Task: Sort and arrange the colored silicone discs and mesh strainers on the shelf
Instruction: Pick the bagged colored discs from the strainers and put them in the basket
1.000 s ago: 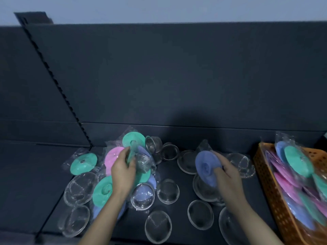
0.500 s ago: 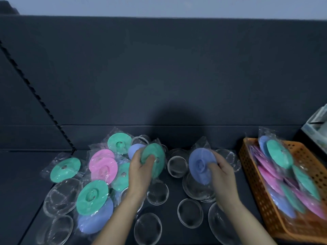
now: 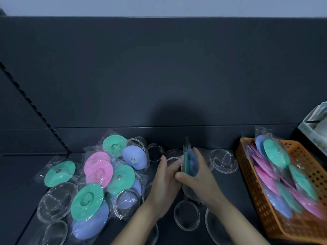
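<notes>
Stacked discs [image 3: 190, 162] stand on edge, gripped between left hand [image 3: 163, 183] and right hand [image 3: 201, 176].

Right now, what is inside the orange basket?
The orange basket holds bagged green discs, pink discs and blue discs, leaning and overlapping. They cover its floor, so anything beneath cannot be seen.

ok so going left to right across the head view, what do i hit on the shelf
lone green disc → pink discs → blue disc → left hand → stacked discs in the grip of the right hand → clear mesh strainer → orange basket
</notes>
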### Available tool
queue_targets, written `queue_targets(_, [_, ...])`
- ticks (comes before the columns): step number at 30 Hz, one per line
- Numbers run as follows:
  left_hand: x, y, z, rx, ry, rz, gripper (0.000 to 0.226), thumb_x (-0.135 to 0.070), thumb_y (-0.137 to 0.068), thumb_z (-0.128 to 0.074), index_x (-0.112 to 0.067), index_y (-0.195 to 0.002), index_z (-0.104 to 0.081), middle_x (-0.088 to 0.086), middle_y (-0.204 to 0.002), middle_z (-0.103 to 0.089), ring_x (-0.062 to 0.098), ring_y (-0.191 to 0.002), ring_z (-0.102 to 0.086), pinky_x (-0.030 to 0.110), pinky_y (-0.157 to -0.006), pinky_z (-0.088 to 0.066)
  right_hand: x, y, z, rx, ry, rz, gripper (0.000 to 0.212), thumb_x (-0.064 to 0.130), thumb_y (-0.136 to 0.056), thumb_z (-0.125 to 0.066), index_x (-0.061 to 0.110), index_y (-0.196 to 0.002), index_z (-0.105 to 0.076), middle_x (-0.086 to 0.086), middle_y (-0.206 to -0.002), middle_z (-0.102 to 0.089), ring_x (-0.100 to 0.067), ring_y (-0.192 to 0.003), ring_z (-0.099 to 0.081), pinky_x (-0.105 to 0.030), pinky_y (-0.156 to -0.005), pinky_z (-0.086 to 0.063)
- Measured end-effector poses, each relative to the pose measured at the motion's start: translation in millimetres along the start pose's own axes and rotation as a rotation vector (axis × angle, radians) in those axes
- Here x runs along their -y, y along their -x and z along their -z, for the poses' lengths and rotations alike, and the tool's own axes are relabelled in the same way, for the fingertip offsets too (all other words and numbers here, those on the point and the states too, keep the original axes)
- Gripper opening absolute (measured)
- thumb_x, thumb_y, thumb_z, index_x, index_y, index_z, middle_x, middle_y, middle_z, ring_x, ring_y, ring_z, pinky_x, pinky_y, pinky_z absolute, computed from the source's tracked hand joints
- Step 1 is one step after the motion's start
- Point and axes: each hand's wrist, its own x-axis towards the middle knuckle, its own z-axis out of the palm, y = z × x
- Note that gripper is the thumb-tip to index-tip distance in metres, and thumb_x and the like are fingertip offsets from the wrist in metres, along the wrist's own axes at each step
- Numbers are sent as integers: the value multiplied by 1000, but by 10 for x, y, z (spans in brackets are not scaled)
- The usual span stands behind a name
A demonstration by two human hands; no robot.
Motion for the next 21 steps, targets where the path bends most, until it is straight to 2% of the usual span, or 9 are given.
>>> queue_targets(2, [2, -30, 16, 26, 18, 0, 75, -52, -96, -6, -3, -137, -45, 19, -138, -50, 28, -133, -42, 41, -113, -26, -21, -22, 24, -52, 67, -27, 108, 32, -64, -84, 28, -148, -16, 20, -140, -39, 5, -127, -40, -26, -107, -36])
queue_targets(4, [-9, -71, 25, 28, 36, 14, 77, -56, -93, -13, -3, -138, -44, 16, -140, -49, 26, -134, -41, 43, -114, -24, -45, -49, 86, -188, 105, -15, 84, 18, -75, -75, 30, -144, -28, 18, -133, -47, 0, -121, -48, -31, -104, -41])
queue_targets(6, [-10, -110, 10, -27, -24, 5, 71, -56, -94, -19, -6, -134, -49, 8, -137, -54, 19, -131, -46, 44, -114, -26, -72, -57, 158, -312, 98, 9, 55, 4, -81, -61, 31, -128, -49, 10, -118, -60, -7, -109, -58, -36, -97, -49])
queue_targets(9, [43, -155, -26, -120, -204, -71, 46, -39, -96, -35, -12, -124, -59, 2, -127, -62, 15, -122, -55, 40, -107, -39, -70, -5, 256, -418, 81, 38, 48, -5, -84, -53, 39, -104, -55, 13, -99, -65, 0, -93, -62, -25, -82, -53])
queue_targets(11, [94, -173, -27, -155, -400, -145, 28, -32, -94, -51, -20, -116, -65, 1, -122, -65, 15, -117, -58, 34, -100, -44, -74, 43, 347, -468, 72, 46, 45, -4, -85, -53, 34, -109, -56, 17, -98, -63, 4, -92, -61, -20, -79, -53])
queue_targets(13, [129, -185, 29, -216, -687, -203, 24, -31, -87, -61, -27, -110, -66, -5, -115, -66, 9, -110, -60, 19, -93, -45, -65, 83, 485, -532, 91, 58, 44, -4, -86, -53, 26, -119, -54, 19, -103, -60, 4, -96, -60, -19, -82, -52])
queue_targets(16, [115, -193, 188, -252, -1308, -322, 44, -43, -80, -54, -18, -116, -63, -5, -119, -60, 5, -110, -53, 6, -93, -33, 48, 160, 795, -709, 222, 175, 45, -5, -86, -51, 22, -122, -51, 14, -107, -60, 8, -87, -58, -8, -79, -43])
queue_targets(18, [97, -190, 311, -249, -1511, -343, 49, -41, -80, -52, -13, -119, -62, 3, -125, -57, 13, -114, -51, 11, -97, -29, 107, 211, 1070, -848, 470, 297, 48, -1, -82, -50, 10, -128, -50, -6, -118, -61, -16, -95, -58, -19, -86, -38])
queue_targets(21, [16, -167, 463, -353, -1576, -322, 40, -22, -82, -66, -8, -120, -61, 11, -128, -55, 25, -117, -53, 15, -97, -27, 28, 195, 1522, -950, 799, 342, 58, -13, -74, -53, 1, -131, -47, -18, -128, -55, -32, -115, -51, -34, -101, -35])
